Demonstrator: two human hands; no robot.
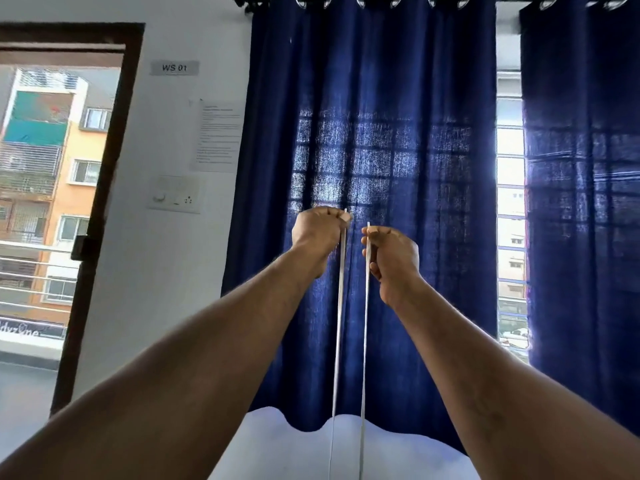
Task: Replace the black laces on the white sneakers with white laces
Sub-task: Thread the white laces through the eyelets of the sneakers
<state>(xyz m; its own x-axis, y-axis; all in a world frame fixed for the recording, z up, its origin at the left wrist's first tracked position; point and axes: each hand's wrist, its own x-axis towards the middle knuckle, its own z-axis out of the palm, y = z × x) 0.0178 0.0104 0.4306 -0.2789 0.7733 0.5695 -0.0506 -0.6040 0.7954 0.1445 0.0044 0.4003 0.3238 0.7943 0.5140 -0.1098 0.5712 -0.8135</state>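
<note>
Both my arms are raised in front of a dark blue curtain. My left hand pinches one end of a white lace near its tip. My right hand pinches the other end, a second strand about a hand's width to the right. Both strands hang taut and nearly parallel, running straight down out of the bottom of the view. The sneakers and the black laces are out of view below.
The blue curtain covers a barred window straight ahead, with a second curtain panel at right. A white wall with a switch plate and a paper notice lies left of it. An open door is at far left.
</note>
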